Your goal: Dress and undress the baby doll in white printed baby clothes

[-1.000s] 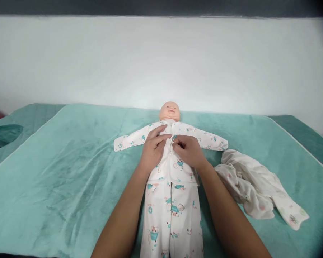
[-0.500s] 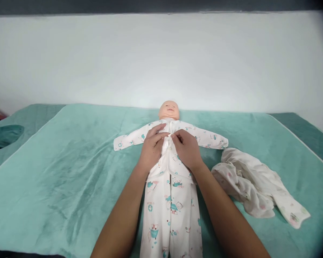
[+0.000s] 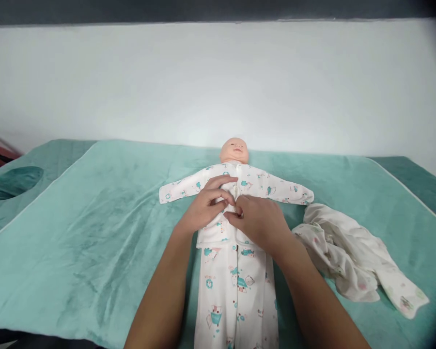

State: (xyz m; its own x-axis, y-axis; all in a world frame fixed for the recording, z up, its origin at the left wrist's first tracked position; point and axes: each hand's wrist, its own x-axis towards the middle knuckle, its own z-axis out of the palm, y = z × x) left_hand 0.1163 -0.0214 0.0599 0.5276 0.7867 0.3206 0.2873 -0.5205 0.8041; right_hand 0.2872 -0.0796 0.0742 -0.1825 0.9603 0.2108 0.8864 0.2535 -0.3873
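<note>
A baby doll (image 3: 234,150) lies face up, dressed in a white printed baby jacket (image 3: 210,233) and matching trousers (image 3: 218,286). My left hand (image 3: 205,206) rests on the jacket's chest, its fingers apart and bent, fingertips at the front opening. Opposite it, my right hand (image 3: 259,220) has its fingers curled at the jacket's front edge, thumb close to the index finger. The fastening between the two hands is largely covered by the fingers.
The doll lies on a teal plush cover (image 3: 94,232) with a white wall (image 3: 218,82) behind. A crumpled whitish printed garment (image 3: 352,257) lies to the right, near the jacket's sleeve end. An oval hollow (image 3: 14,182) shows at far left.
Both hands have moved down the jacket front from near the neck to mid-chest. The jacket's upper front edges now lie together. The view has shifted slightly.
</note>
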